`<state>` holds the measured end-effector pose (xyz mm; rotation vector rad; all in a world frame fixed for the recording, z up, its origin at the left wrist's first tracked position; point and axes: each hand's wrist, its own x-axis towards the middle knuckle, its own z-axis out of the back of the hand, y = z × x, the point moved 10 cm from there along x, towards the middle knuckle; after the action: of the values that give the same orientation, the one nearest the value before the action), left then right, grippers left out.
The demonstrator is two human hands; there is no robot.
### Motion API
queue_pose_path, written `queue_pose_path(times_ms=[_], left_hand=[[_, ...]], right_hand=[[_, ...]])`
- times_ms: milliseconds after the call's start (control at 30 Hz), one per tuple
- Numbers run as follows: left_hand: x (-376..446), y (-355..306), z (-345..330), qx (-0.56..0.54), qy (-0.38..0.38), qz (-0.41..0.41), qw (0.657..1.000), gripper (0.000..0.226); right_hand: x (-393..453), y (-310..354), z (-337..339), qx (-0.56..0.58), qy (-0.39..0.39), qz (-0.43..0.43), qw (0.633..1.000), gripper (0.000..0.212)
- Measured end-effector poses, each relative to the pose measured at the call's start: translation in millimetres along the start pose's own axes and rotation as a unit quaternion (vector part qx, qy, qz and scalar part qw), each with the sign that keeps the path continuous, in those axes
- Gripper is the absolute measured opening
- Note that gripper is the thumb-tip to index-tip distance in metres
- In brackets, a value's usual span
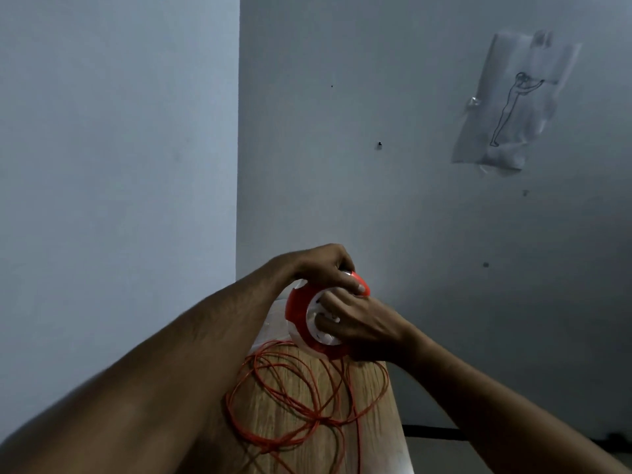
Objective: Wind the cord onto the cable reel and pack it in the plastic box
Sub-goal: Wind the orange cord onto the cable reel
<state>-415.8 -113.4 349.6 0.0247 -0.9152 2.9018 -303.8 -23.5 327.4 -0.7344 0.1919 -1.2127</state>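
Head view: cable reel (299, 311) between left hand (325, 268) and right hand (359, 323)

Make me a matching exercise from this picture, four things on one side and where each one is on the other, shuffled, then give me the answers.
Things:
1. cable reel
2. orange cord
3. line drawing
4. left hand

Places:
A. taped to the wall
B. in loose loops on the wooden table
C. gripping the reel's top rim
D. held between both hands

Pairs: 1-D, 2-B, 3-A, 4-C
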Motion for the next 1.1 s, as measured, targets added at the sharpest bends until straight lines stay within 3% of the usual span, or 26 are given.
queue_pose_path(times_ms=[67,133,200,267,367,400,500,533,567,600,633,667,700,733,767,800,833,900,1033,1100], left_hand=[[-0.9,-2.0,6.8,-0.009,-0.032,-0.008,0.999,0.031],[-2.1,-0.4,17.9,-0.017,-0.078,-0.007,0.997,0.042],[-2.1,2.1,28.4,-0.021,-0.122,-0.002,0.992,0.05],[0.5,2.0,32.8,-0.022,-0.146,0.002,0.989,0.052],[6.6,-2.4,22.9,0.015,-0.134,-0.003,0.991,0.048],[8.0,-2.8,17.4,0.036,-0.125,-0.004,0.992,0.045],[9.0,4.0,4.3,0.074,-0.098,-0.005,0.992,0.047],[8.5,9.7,3.3,0.068,-0.095,-0.002,0.993,0.047],[7.2,15.1,4.2,0.054,-0.097,0.002,0.994,0.047],[5.8,20.1,7.0,0.036,-0.104,0.005,0.994,0.048],[3.9,25.1,12.0,0.017,-0.114,0.009,0.993,0.05],[1.8,30.2,17.6,-0.002,-0.125,0.015,0.992,0.05],[-0.7,33.1,22.7,-0.018,-0.129,0.018,0.991,0.045],[-2.5,35.0,26.5,-0.028,-0.127,0.021,0.991,0.039],[-3.1,36.0,29.2,-0.033,-0.123,0.023,0.992,0.036],[-2.7,35.7,30.9,-0.034,-0.118,0.021,0.992,0.036],[-1.7,33.7,31.2,-0.034,-0.115,0.017,0.993,0.038],[1.9,31.1,28.7,-0.031,-0.106,0.014,0.994,0.04],[7.1,32.1,21.4,-0.024,-0.076,0.026,0.996,0.035],[9.4,25.8,15.6,-0.028,-0.056,0.015,0.998,0.033]], right_hand=[[-4.0,-12.7,7.9,0.027,-0.052,-0.054,0.997,0.041],[-10.9,-30.9,13.7,0.048,-0.121,-0.164,0.978,0.036],[-23.1,-50.4,14.5,0.103,-0.186,-0.31,0.927,0.027],[-38.6,-62.9,7.5,0.169,-0.226,-0.465,0.839,0.028],[-61.3,-52.4,-9.4,0.283,-0.301,-0.649,0.639,0.029],[-67.9,-44.5,-20.1,0.335,-0.327,-0.694,0.547,0.029],[-76.1,-10.8,-66.2,0.485,-0.356,-0.776,0.191,0.026],[-71.6,-3.7,-75.5,0.524,-0.355,-0.766,0.11,0.024],[-67.7,-2.7,-80.0,0.551,-0.345,-0.755,0.085,0.021],[-68.4,-9.0,-78.7,0.553,-0.33,-0.754,0.131,0.018],[-72.3,-21.9,-69.0,0.518,-0.322,-0.753,0.246,0.017],[-72.6,-35.7,-50.0,0.452,-0.33,-0.728,0.397,0.016],[-67.4,-43.9,-29.0,0.369,-0.337,-0.67,0.549,0.017],[-57.1,-45.2,-10.3,0.29,-0.33,-0.59,0.678,0.015],[-43.4,-40.2,0.3,0.232,-0.308,-0.497,0.777,0.011],[-29.8,-31.7,3.8,0.189,-0.268,-0.408,0.852,0.014],[-18.8,-22.8,0.3,0.16,-0.208,-0.328,0.907,0.023],[-9.2,-11.5,-7.8,0.126,-0.107,-0.212,0.963,0.037],[-8.9,-9.3,-16.3,0.069,0.021,-0.08,0.994,0.054],[-8.2,-5.2,-18.4,0.036,0.048,-0.025,0.998,0.059]])
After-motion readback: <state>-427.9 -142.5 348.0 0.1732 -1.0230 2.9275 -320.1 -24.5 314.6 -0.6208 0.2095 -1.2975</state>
